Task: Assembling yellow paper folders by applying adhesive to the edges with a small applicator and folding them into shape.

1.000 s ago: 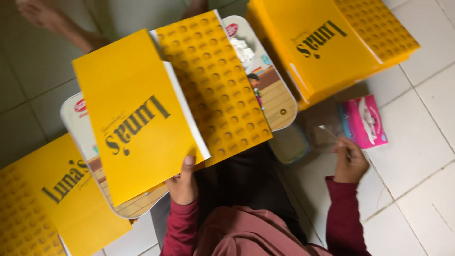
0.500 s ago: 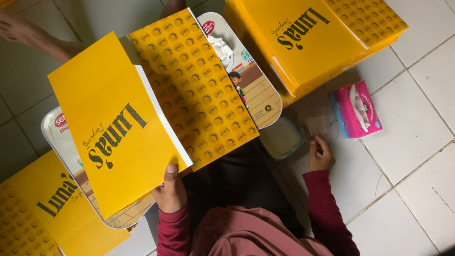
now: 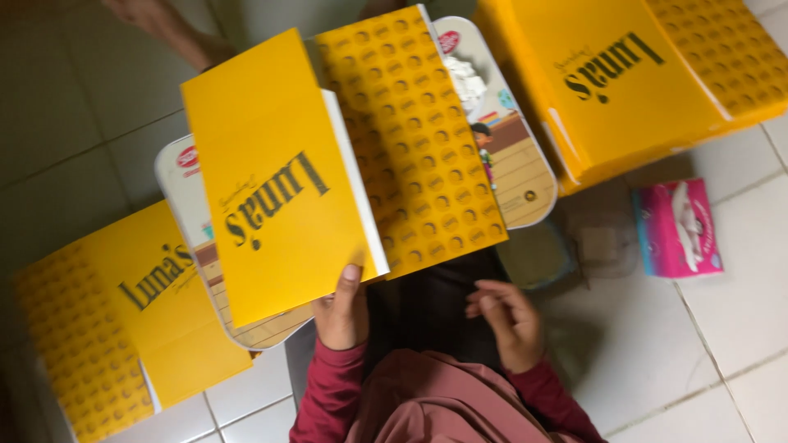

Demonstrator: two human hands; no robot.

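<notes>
My left hand [image 3: 342,310] grips the near edge of a flat yellow cardboard box sheet [image 3: 279,172], thumb on top; the sheet has a plain panel with dark lettering and a panel of dotted pattern [image 3: 414,139]. It is held over a small white table with a printed top [image 3: 517,176]. My right hand [image 3: 507,321] hovers over my dark lap with fingers loosely curled and apart, holding nothing. Both sleeves are dark red.
More yellow box sheets lie on the tiled floor at the left [image 3: 123,320] and a stack at the upper right [image 3: 640,74]. A pink tissue pack [image 3: 677,227] and a clear plastic container [image 3: 599,242] sit right. Another person's arm [image 3: 168,29] shows at the top left.
My right hand has come back from beside the pink tissue pack to my lap. The yellow sheet stays held in my left hand and has shifted in the view as the camera moved.
</notes>
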